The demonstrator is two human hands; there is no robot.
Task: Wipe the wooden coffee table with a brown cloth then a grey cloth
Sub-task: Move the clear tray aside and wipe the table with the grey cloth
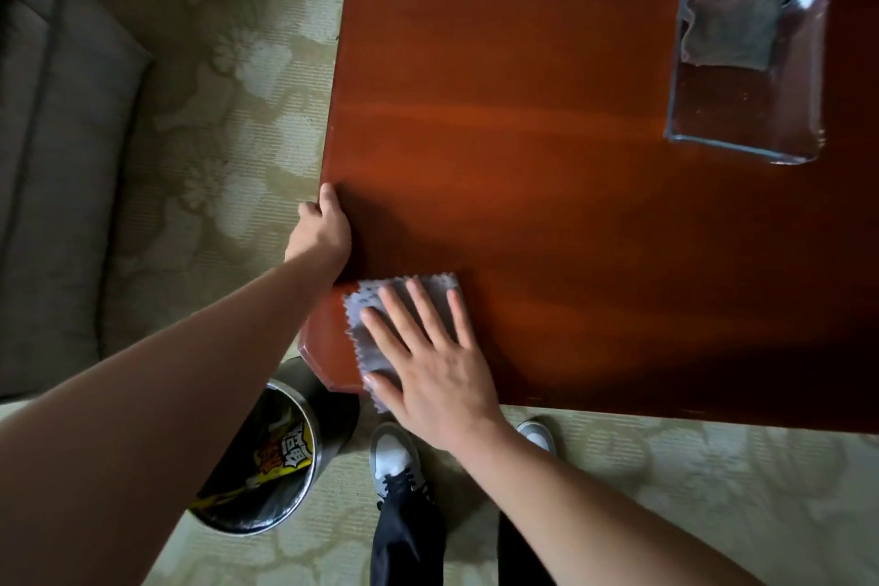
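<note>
Closest to me, the risk is at the counter's near corner. My right hand point(437, 362) lies flat on the grey cloth point(368, 352), fingers straight and spread, pressing it down and gripping nothing. The cloth's near edge seems to hang just past the rim. I judge that a stroke toward 7 o'clock could push it off the corner and into the open waste bin point(340, 419) just below, beside my shoe point(392, 452). With only a flat palm on it, the thin cloth could also bunch or skid on the gloss instead of wiping. At 11 o'clock from that hand, my left hand point(323, 228) grips the counter's left edge, thumb on top and fingers curled over the side. If I lean hard there, I may smear the part I have wiped. Far off at 1 o'clock, a wide sweep could knock the glass tray point(742, 148). As for materials, the bin is a dark round can with a bright rim and a yellow wrapper inside. The grey cloth is small, squarish and soft-looking, with zigzag-cut edges. The counter point(547, 181) is reddish-brown wood, smooth and glossy, with a clipped corner. The tray is clear and rectangular with rounded corners, and it holds a limp, folded brownish cloth point(732, 24).
</note>
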